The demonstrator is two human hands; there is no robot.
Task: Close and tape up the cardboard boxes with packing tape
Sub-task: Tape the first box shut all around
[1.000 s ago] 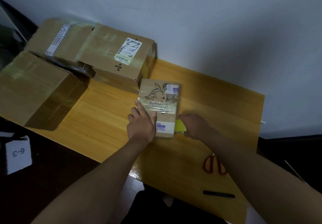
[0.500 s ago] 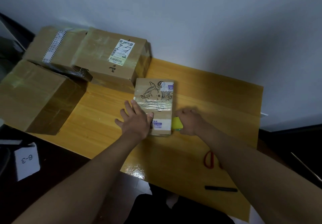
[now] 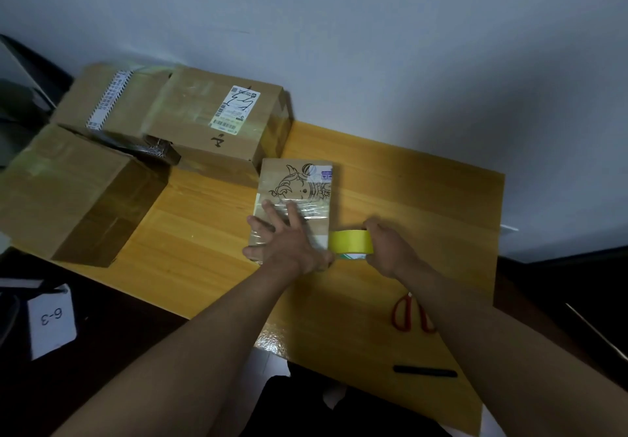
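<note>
The left hand (image 3: 287, 239) lies flat, fingers spread, on the small box (image 3: 295, 199) mid-tabletop (image 3: 424, 199), hiding its near end. The right hand (image 3: 387, 250) grips the yellow tape roll (image 3: 350, 241) touching the box's right side; its fingers are hidden. Three larger boxes (image 3: 217, 120) crowd the far left. Scissors (image 3: 407, 314) and a pen (image 3: 424, 372) lie near right. More of the roll shows than half a second ago.
</note>
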